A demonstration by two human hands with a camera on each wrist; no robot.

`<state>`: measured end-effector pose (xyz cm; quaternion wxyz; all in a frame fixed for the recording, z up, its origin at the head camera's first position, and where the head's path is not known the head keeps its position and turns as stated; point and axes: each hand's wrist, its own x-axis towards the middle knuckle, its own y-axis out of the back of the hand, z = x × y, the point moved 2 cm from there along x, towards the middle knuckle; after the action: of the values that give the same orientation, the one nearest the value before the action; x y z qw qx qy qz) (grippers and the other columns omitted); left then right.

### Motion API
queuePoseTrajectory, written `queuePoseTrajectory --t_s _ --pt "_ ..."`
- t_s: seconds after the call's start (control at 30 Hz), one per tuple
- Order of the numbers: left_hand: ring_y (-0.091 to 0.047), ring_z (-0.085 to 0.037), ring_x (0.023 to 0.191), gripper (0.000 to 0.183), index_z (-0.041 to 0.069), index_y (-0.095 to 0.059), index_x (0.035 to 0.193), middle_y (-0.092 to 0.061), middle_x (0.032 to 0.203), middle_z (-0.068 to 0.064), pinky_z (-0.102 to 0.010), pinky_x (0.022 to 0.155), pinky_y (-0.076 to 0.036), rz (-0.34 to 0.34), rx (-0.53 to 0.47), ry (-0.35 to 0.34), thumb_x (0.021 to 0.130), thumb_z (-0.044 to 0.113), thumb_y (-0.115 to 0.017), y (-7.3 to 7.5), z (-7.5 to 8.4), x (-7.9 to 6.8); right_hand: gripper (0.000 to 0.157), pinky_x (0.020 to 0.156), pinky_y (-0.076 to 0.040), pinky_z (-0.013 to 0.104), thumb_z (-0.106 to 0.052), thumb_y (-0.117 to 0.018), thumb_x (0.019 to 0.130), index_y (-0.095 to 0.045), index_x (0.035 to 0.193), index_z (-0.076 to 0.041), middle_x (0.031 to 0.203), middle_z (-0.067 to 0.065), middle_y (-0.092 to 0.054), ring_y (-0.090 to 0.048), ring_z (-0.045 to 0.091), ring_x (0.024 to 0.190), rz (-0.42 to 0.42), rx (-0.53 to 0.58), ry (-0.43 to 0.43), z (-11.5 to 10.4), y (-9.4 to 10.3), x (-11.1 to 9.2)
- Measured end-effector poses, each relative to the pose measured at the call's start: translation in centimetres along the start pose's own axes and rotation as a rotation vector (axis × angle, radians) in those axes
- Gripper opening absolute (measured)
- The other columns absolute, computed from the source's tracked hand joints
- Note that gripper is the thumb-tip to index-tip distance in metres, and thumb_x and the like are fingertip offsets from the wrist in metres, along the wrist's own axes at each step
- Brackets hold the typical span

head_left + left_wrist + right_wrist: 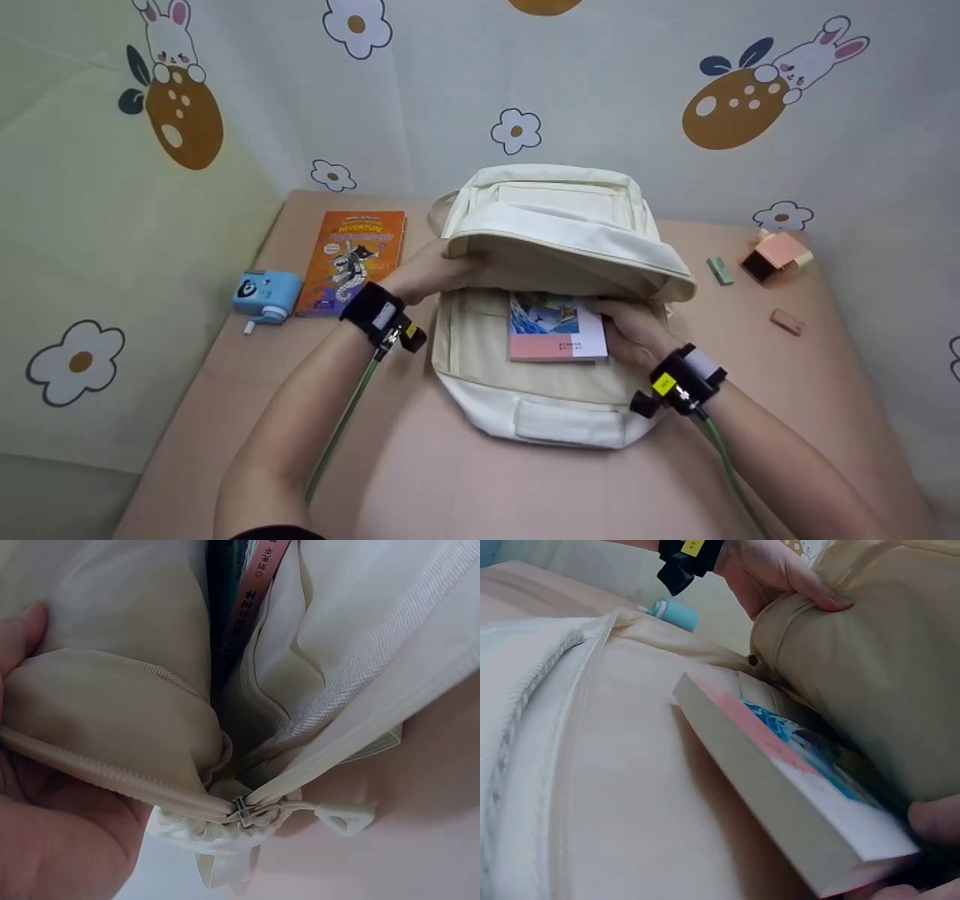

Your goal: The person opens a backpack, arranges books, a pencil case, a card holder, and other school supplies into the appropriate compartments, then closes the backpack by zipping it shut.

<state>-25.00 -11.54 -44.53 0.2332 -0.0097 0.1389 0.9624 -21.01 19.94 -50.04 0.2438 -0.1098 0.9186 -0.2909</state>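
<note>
A cream backpack [480,386] lies unzipped, its front panel lifted. My left hand [431,271] grips the raised panel's edge, thumb on the inner lining and fingers beneath, as the left wrist view also shows. My right hand [637,330] holds a thick book [546,346] by its right edge inside the opening. The cover has a blue sea picture over pink and white blocks. In the right wrist view the book is tilted above the lining, with the thumb [934,819] on its cover side and fingertips under it. Its pink spine [255,589] shows between the bag's walls.
An orange book [360,259] lies left of the bag, beside a light-blue panda-printed device [266,294] with a crank. On the right are a pink-and-black box-shaped item [776,256], a small green block [719,271] and a small reddish-brown block [787,322]. A patterned curtain [450,97] stands behind.
</note>
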Motion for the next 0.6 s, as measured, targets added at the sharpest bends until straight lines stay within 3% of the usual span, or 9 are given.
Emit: queuePoseTrajectory --t_s 0.13,0.23,0.37,0.47,0.6 --pt "-0.049 -0.024 0.134 0.073 0.016 -0.036 0.158 -0.044 0.155 -0.008 -0.042 0.110 -0.043 0.003 0.010 -0.007 0.097 0.034 -0.070 0.0 0.0 0.0 0.037 0.114 -0.038 0.042 0.016 -0.044 0.097 -0.037 0.129 0.001 0.143 0.014 -0.042 -0.044 0.031 0.139 -0.020 -0.008 0.090 -0.3 -0.2 -0.6" --pt "-0.048 -0.023 0.135 0.073 0.019 -0.035 0.159 -0.044 0.155 -0.006 -0.042 0.112 -0.040 -0.002 0.004 -0.029 0.097 0.033 -0.071 -0.1 0.0 0.1 0.037 0.117 -0.034 0.041 0.014 -0.045 0.098 -0.038 0.134 0.005 0.147 0.015 -0.037 -0.037 0.031 0.143 -0.043 -0.072 0.111 -0.7 -0.3 -1.7" --pt "-0.046 -0.022 0.137 0.072 0.020 -0.035 0.159 -0.043 0.156 -0.004 -0.043 0.115 -0.036 -0.013 0.005 -0.056 0.097 0.032 -0.070 -0.2 0.0 0.1 0.049 0.118 -0.030 0.044 0.002 -0.050 0.104 -0.031 0.148 0.013 0.159 0.022 -0.028 -0.031 0.033 0.147 -0.065 -0.289 0.089 -1.4 0.2 -3.7" --pt "-0.046 -0.022 0.137 0.071 0.020 -0.036 0.159 -0.043 0.156 -0.005 -0.043 0.114 -0.036 -0.014 0.014 -0.059 0.098 0.033 -0.069 -0.2 0.0 0.1 0.056 0.119 -0.028 0.045 -0.006 -0.055 0.105 -0.031 0.153 0.010 0.162 0.021 -0.028 -0.031 0.029 0.148 -0.057 -0.488 0.088 -2.0 1.0 -5.3" --pt "-0.048 -0.022 0.136 0.070 0.019 -0.036 0.158 -0.043 0.156 -0.005 -0.043 0.113 -0.039 -0.011 0.022 -0.051 0.098 0.034 -0.069 -0.2 -0.1 0.1 0.053 0.113 -0.040 0.040 -0.018 -0.059 0.105 -0.044 0.149 0.007 0.154 0.020 -0.044 -0.048 0.024 0.136 0.020 -0.676 0.085 -2.6 2.4 -7.5"
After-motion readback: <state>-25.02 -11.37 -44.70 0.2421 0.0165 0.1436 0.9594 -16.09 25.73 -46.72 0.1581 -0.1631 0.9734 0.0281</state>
